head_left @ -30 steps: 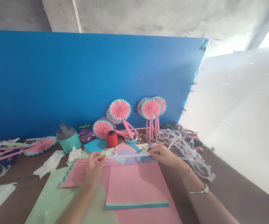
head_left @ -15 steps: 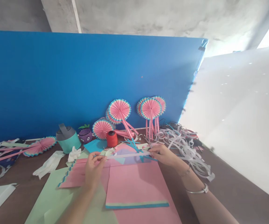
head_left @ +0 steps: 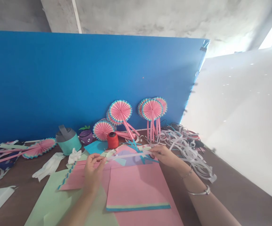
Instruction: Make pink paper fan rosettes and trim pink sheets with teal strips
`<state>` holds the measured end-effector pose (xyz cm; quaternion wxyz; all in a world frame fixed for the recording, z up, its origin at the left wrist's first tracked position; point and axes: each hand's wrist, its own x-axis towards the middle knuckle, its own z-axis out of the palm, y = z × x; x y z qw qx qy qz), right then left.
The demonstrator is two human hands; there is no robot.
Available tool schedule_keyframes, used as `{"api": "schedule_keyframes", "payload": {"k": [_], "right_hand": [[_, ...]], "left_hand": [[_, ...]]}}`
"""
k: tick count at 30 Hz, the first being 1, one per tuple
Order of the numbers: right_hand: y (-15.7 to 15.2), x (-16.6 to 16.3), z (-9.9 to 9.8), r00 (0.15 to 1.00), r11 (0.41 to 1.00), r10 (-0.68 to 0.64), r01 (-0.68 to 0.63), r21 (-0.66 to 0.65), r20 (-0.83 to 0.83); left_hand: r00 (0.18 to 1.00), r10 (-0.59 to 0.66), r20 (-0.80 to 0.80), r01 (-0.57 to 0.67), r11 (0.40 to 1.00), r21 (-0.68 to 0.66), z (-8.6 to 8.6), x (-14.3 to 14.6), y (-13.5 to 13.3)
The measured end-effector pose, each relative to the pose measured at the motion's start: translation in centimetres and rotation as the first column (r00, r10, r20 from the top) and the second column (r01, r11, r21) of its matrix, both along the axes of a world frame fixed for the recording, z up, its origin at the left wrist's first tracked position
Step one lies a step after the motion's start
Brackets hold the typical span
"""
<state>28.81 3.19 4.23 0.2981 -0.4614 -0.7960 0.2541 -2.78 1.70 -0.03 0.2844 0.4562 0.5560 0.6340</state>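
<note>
A whitish strip of tape point(head_left: 128, 155) is stretched almost level between my two hands, above the paper. My left hand point(head_left: 93, 169) pinches its left end between thumb and fingers. At the other end, my right hand point(head_left: 163, 154) has its fingers closed on the strip; part of a small round thing shows by those fingers, too hidden to name. Below the strip lies a pink paper sheet point(head_left: 138, 186) with a green and blue band along its near edge. A pleated pink paper piece point(head_left: 73, 179) with a blue edge lies beside and partly behind my left hand.
Finished round paper fans point(head_left: 120, 110) lean against the blue board point(head_left: 79, 78). A red thread spool point(head_left: 112, 140), a purple cup point(head_left: 86, 137) and a teal container point(head_left: 69, 142) stand at the back. Curled white strips point(head_left: 185, 147) heap up on the right. Crumpled tissue point(head_left: 49, 164) lies left.
My hands stay nearly in place, with the strip still stretched between them. The left hand has shifted very slightly left; the view has moved a little.
</note>
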Motion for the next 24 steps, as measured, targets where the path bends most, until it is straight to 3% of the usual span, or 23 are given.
{"api": "schedule_keyframes", "payload": {"k": [11, 24], "right_hand": [[-0.44, -0.24, 0.62, 0.997, 0.998, -0.059, 0.060, -0.026, 0.053], [0.19, 0.37, -0.37, 0.998, 0.998, -0.063, 0.063, 0.011, 0.031]], "left_hand": [[0.999, 0.017, -0.030, -0.016, 0.999, 0.036, 0.46, 0.22, -0.56], [1.000, 0.001, -0.028, 0.000, 0.998, 0.065, 0.19, 0.41, -0.81]]}}
